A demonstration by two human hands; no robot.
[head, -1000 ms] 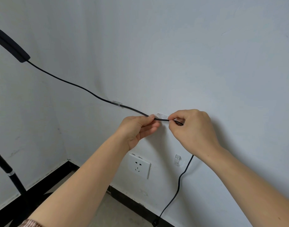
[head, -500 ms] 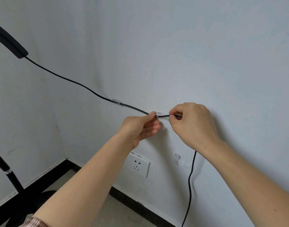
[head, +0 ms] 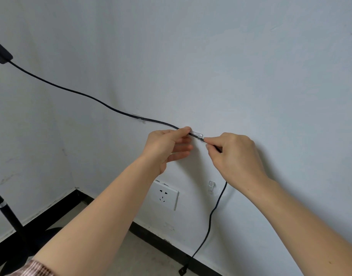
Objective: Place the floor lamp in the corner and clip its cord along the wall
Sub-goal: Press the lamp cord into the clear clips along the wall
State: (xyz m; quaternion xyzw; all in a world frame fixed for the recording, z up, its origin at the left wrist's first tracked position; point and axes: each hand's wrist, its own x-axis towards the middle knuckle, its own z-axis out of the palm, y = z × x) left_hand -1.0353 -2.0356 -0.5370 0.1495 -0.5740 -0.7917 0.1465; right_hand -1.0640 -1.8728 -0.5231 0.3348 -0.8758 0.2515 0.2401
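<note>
1. Cord (head: 75, 92) now sits lower at the second clip (head: 197, 135), frame centre.
2. My left hand (head: 167, 146) and right hand (head: 235, 156) each pinch cord beside it.
3. First clip (head: 140, 118) done; lower clip (head: 211, 186) empty; lamp pole (head: 3, 208) stands lower left.

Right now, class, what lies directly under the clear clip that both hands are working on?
Under the middle clip, bare wall, then a socket and a spare clip. The cord runs along the clip; each hand's grip hides its ends.
</note>
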